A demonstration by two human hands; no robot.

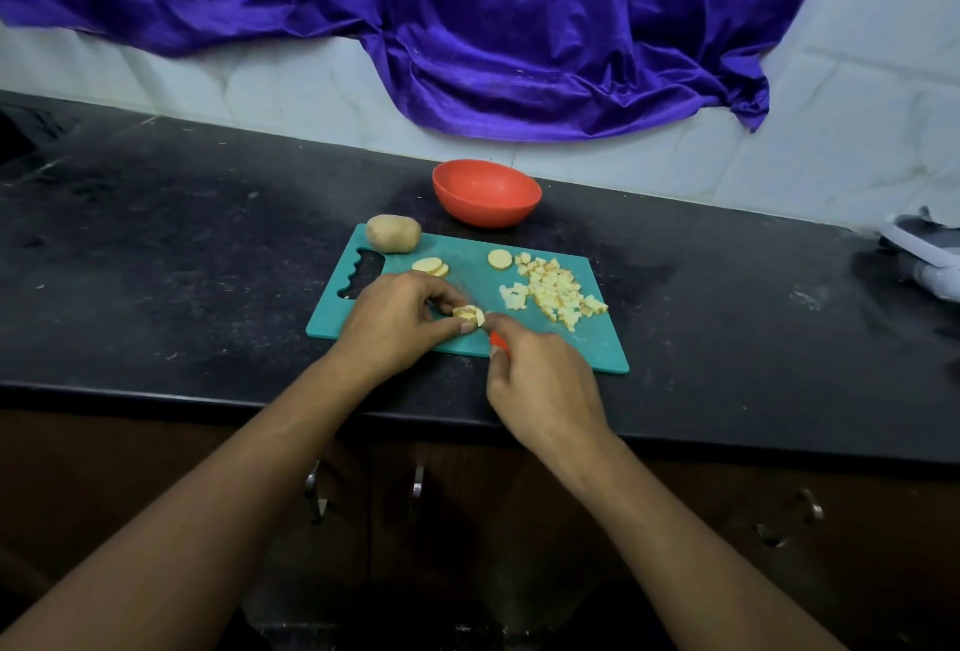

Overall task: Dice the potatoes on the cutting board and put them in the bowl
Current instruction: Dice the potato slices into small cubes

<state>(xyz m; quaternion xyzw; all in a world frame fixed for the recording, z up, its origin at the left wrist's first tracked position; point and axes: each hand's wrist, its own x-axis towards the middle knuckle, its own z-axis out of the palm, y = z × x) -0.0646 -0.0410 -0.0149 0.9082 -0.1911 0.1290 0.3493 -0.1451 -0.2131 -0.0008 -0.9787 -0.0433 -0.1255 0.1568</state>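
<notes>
One wide head-worn view looks forward and down, seemingly near the counter (182, 286).

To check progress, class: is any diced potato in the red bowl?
No: the red bowl shows a bare inside, and the diced potato lies on the cutting board.

- My left hand (395, 323) is bare, its thumbnail cut short.
- My right hand (545, 390) is bare as well.
- My left forearm (208, 510) and right forearm (691, 536) are slim and uncovered right down to the view's lower edge.
</notes>
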